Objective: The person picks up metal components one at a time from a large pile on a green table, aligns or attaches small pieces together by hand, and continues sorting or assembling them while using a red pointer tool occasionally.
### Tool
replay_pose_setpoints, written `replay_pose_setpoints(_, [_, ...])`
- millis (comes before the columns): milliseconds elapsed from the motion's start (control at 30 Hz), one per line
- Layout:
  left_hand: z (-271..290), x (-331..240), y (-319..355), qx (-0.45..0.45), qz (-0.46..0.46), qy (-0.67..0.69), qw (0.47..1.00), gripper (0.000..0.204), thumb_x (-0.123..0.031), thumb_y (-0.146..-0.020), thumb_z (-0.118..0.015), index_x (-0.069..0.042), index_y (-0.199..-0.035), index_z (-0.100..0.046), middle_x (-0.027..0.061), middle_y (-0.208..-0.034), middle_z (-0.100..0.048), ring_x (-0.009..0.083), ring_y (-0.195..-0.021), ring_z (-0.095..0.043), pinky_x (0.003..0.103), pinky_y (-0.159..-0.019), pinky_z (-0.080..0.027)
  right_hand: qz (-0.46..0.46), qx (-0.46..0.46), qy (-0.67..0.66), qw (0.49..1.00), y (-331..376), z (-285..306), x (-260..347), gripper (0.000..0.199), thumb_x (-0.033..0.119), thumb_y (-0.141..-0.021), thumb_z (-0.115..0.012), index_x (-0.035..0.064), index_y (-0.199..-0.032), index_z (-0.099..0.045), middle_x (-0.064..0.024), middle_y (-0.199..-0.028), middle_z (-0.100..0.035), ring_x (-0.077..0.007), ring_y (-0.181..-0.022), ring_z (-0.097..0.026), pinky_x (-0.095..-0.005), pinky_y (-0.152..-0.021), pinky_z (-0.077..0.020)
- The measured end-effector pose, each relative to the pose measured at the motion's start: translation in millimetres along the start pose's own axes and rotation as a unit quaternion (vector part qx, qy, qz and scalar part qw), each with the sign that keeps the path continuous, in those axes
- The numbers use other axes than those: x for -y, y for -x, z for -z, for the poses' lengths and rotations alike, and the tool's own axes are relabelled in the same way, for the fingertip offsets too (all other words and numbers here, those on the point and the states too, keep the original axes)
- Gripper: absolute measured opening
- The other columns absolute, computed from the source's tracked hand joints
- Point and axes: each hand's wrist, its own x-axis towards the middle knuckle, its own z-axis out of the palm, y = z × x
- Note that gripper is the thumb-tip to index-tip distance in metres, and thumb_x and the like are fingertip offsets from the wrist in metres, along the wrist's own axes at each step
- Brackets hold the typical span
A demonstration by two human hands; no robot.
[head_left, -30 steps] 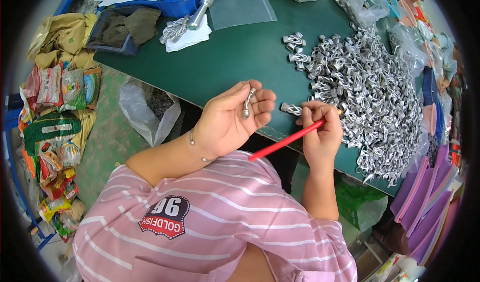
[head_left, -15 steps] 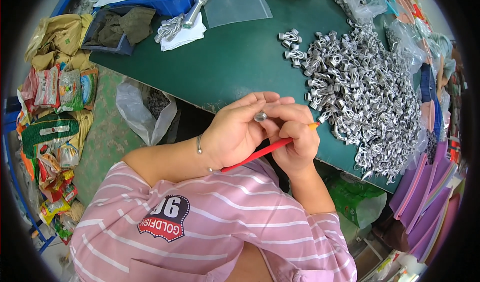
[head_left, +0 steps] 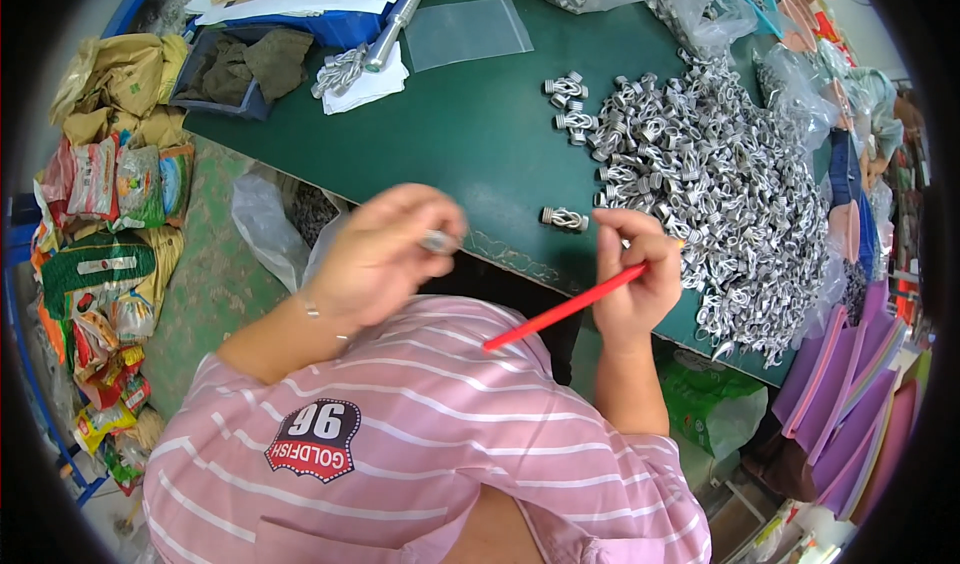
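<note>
Motion blurs my left hand [head_left: 385, 254], closed on a small metal part [head_left: 437, 242] over the table's front edge. My right hand [head_left: 640, 279] sits further right, wrapped round a slim red pen-shaped tool [head_left: 560, 314] that slants down toward my shirt. The tool's yellowish end shows beyond the fingers. A looped silver metal piece [head_left: 565, 219] lies by itself on the green table [head_left: 440, 144], just left of my right fingertips. To the right spreads a big heap of similar looped metal pieces [head_left: 715, 194], with a few strays [head_left: 567, 88] at its left edge.
At the back left are a blue box [head_left: 345, 29] topped with papers, a tray of dark scraps [head_left: 245, 69], and a metal rod [head_left: 400, 19]. A clear plastic bag [head_left: 470, 34] lies flat nearby. Purple sheets [head_left: 830, 374] stand at the right; bags of packages [head_left: 110, 264] line the left.
My hands have parted, the left going left with a small metal part, the right going right with the red tool. A looped metal piece now lies alone near my right fingers.
</note>
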Motion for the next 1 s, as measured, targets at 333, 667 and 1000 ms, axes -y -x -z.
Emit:
replay_pose_setpoints(333, [141,-38,58,-0.381,-0.184,-0.553,0.718,0.016,-0.015,-0.087,-0.054,-0.001,-0.095,-0.06,0.0033,-0.091,-0.06,0.0093,-0.082,-0.054,0.023,-0.069,-0.043,0.001,0.155,0.197,0.968,-4,5,-3,0.028,-0.009,-0.064,-0.067,0.0037,-0.07,-0.042,-0.01,-0.083,-0.06,-0.0268,-0.069,-0.054,-0.0329,-0.059,-0.044])
replay_pose_setpoints(667, [-18,-2,-34,0.105,-0.051,-0.315,0.942,0.031,0.003,-0.076,-0.063,0.001,-0.106,-0.057,0.0047,-0.082,-0.058,0.0083,-0.071,-0.055,0.021,-0.061,-0.046,-0.068,0.125,-0.075,0.987,-12,-15,24,0.033,-0.007,-0.068,-0.07,0.0049,-0.068,-0.039,-0.0128,-0.086,-0.06,-0.0119,-0.063,-0.054,-0.0231,-0.054,-0.0446])
replay_pose_setpoints(1000, [-34,-19,-44,0.17,-0.27,-0.458,0.83,0.021,0.002,-0.076,-0.065,0.002,-0.096,-0.06,0.0079,-0.081,-0.059,0.0107,-0.072,-0.056,0.022,-0.061,-0.046,-0.133,0.018,-0.223,0.966,-8,-17,31,0.033,-0.01,-0.071,-0.066,0.0053,-0.078,-0.039,-0.0177,-0.093,-0.059,-0.0176,-0.081,-0.058,-0.0274,-0.07,-0.0487])
